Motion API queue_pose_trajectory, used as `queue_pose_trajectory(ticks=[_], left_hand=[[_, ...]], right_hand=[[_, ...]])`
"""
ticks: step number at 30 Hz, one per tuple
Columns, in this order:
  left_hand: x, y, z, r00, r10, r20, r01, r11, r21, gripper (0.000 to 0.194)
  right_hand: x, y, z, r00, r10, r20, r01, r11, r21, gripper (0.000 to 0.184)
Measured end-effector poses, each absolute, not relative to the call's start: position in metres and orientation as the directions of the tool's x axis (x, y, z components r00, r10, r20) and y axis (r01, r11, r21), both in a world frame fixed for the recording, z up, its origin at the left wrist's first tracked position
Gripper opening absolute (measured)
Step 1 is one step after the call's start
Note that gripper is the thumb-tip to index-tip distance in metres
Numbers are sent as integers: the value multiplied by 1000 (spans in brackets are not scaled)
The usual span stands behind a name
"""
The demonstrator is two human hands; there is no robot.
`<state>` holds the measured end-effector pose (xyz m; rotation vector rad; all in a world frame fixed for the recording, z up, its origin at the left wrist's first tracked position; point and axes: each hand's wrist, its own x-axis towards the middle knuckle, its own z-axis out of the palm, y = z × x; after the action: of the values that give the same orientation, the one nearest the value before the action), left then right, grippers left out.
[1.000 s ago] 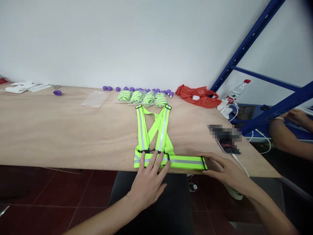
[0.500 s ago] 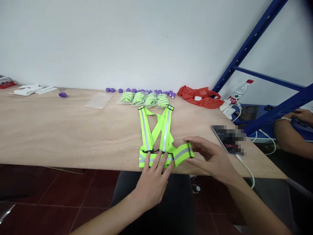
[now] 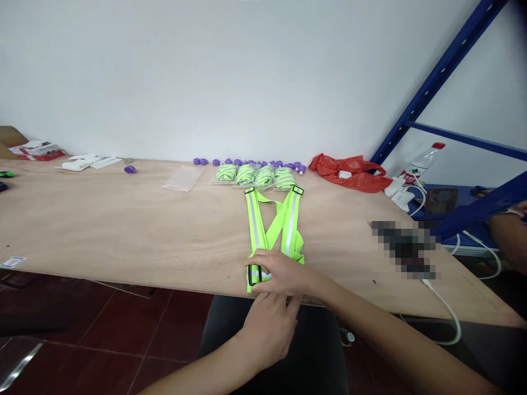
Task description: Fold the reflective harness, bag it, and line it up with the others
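Right hand (image 3: 284, 274): palm down across the harness, fingers and thumb narrowed around its folded belt (image 3: 265, 276), beside a black slider (image 3: 250, 275).
Left hand (image 3: 269, 323): tucked below the right at the near edge, knuckles up; fingertips hidden, so its grip cannot be told.
Belt fold: could spring open if pressure lifts unevenly, as the webbing looks springy.
Close hands: fingers might catch each other and skew the layers.
Harness (image 3: 254, 225): flat on the table (image 3: 185, 236); a sideways tug could twist its crossed straps.
Bagged bundles (image 3: 246, 175): just beyond, likely nudged if the harness slides wallward.
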<state>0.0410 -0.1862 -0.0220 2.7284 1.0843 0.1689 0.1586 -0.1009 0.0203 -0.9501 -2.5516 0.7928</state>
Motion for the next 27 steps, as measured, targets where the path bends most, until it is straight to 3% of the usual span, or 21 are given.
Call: queue_pose_trajectory(ticks=[3,5,8,11,16,20,24,27], left_hand=[[30,-181,-21,753,643,140,565,-741,364,51],[19,-178,-21,747,592,301,439,-780,446,49],[1,-177,-20,644,495,584,227,-852,472,47],[-12,-178,-17,465,506,726,192,-859,475,47],[-19,-173,-21,351,704,617,396,-709,584,51],[-18,-166,-26,395,724,565,442,-689,575,45],[-18,-160,-17,470,684,557,444,-729,521,32],[-22,-152,-11,574,605,552,457,-796,397,29]], right_hand=[[161,-103,19,-734,670,108,495,638,-590,52],[162,-103,15,-726,676,123,486,632,-604,47],[164,-105,9,-709,684,171,451,627,-635,37],[165,-111,5,-695,680,233,416,644,-642,32],[166,-117,1,-673,693,258,438,655,-616,42],[166,-117,-6,-655,716,241,516,657,-549,48],[166,-121,-16,-647,689,328,595,724,-348,50],[166,-130,-20,-603,644,470,670,729,-139,40]])
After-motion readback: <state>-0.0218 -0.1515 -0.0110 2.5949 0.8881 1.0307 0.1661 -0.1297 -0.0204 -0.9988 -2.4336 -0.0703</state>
